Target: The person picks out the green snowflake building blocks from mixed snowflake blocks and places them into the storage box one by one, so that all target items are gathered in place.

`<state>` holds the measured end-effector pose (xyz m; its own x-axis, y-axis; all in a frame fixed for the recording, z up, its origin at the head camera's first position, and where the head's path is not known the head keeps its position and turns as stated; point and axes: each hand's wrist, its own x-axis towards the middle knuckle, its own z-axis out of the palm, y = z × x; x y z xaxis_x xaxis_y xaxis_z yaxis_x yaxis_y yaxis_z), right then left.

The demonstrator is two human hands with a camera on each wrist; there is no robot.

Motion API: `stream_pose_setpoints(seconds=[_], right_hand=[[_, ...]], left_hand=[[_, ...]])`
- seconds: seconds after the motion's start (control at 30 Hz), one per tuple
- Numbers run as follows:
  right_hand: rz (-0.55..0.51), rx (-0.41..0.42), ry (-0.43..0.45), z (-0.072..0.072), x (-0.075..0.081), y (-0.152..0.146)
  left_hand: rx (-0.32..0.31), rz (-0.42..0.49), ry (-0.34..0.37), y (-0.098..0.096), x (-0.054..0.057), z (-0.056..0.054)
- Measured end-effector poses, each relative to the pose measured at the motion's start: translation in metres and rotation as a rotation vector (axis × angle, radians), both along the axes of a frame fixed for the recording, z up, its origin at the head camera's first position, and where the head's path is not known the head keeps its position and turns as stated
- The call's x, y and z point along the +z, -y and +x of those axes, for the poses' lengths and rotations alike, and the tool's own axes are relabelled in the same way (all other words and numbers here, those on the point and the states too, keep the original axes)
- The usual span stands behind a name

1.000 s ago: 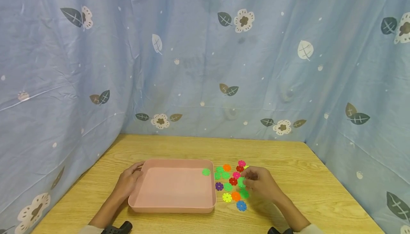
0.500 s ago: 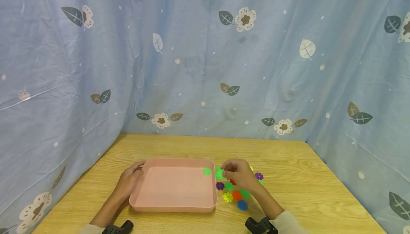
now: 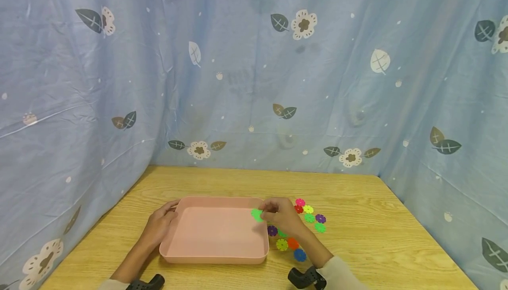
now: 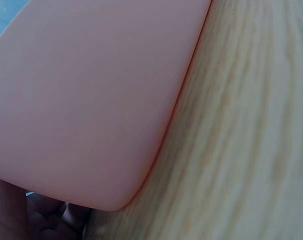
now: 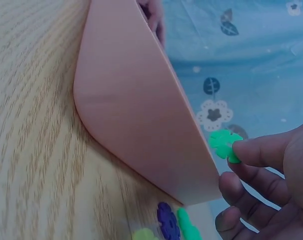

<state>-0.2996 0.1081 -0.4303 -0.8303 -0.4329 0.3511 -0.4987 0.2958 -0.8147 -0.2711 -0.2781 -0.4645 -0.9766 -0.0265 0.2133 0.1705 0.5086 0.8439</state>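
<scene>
The pink tray (image 3: 214, 232) sits upright on the wooden table (image 3: 381, 246), in front of the person; the left hand (image 3: 158, 224) is at the tray's left side towards its far corner, fingers bent and holding the wall there; the right hand (image 3: 281, 216) is over the tray's right rim, thumb and index finger pinching a green disc (image 5: 222, 142) with a notched, flower-like edge, the other fingers loosely curled beneath; the right-wrist view shows this disc clear of the tray's wall, just beside the rim.

A second green disc (image 3: 253, 212) lies inside the tray, in its far right corner, partly covered by the held one; more loose discs lie to the right of the tray; nearest its right wall are a dark purple disc (image 3: 272, 231) and a partly hidden green one; near the tray's near right corner lie a yellow disc (image 3: 282, 245), an orange disc (image 3: 293, 243) and a blue disc (image 3: 300, 255); farther right of the tray, beyond the right hand, is a looser group of pink, red, yellow, green and purple; behind the tray, well apart from it, hangs a blue curtain (image 3: 238, 60) printed with leaves and flowers.
</scene>
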Motion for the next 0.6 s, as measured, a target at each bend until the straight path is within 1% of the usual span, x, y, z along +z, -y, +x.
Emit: stream_pose_setpoints(seconds=[0.23,0.47,0.6], right_hand=[[0.116,-0.056,-0.047,-0.003,-0.003,0.010],[0.209,-0.034,-0.077,-0.007,-0.012,0.016],[0.257,-0.037,-0.102,-0.008,-0.016,0.019]], left_hand=[[0.007,-0.008,-0.008,0.000,0.000,-0.001],[-0.006,0.007,-0.004,0.001,-0.002,-0.001],[-0.007,0.009,-0.008,0.000,-0.001,0.000]])
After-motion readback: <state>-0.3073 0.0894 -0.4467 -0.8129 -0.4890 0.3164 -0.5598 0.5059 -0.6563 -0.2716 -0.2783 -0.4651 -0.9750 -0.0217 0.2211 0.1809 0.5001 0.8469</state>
